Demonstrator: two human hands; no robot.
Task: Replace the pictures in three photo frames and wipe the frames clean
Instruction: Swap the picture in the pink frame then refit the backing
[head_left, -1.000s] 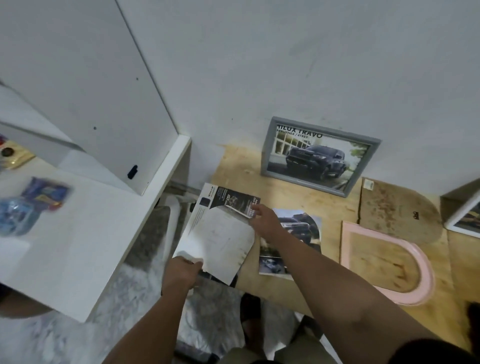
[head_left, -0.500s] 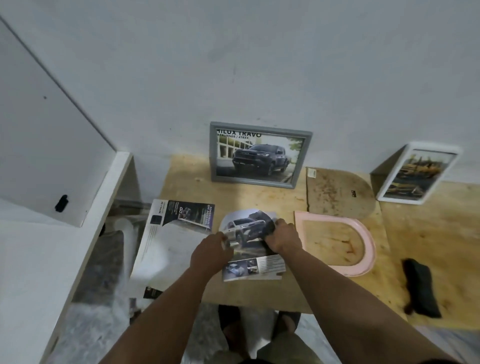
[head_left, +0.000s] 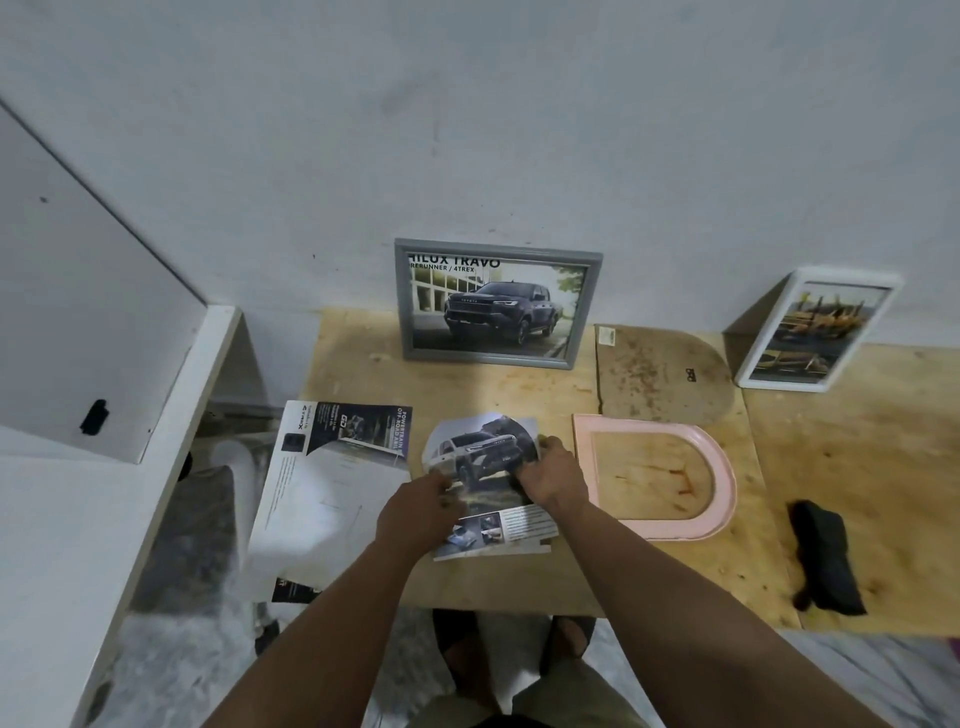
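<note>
A car picture (head_left: 480, 457) with a rounded top edge lies on the wooden table (head_left: 519, 395). My left hand (head_left: 415, 512) pinches its left side and my right hand (head_left: 550, 475) grips its right side. To the right lies an empty pink arch-shaped frame (head_left: 722, 478), with its brown backing board (head_left: 660, 379) behind it. A grey frame (head_left: 496, 304) with a truck picture leans on the wall. A white frame (head_left: 815, 332) with a yellowish picture leans at the right. A black cloth (head_left: 826, 556) lies near the table's front right.
A brochure with cut sheets (head_left: 332, 488) hangs over the table's left edge. A white desk (head_left: 78, 519) with an upright white panel stands at the left. My feet show below the table's front edge.
My hands left the brochure at the left and moved onto the arch-cut car picture; both now hold it. The view swung right, bringing the white frame and black cloth into sight.
</note>
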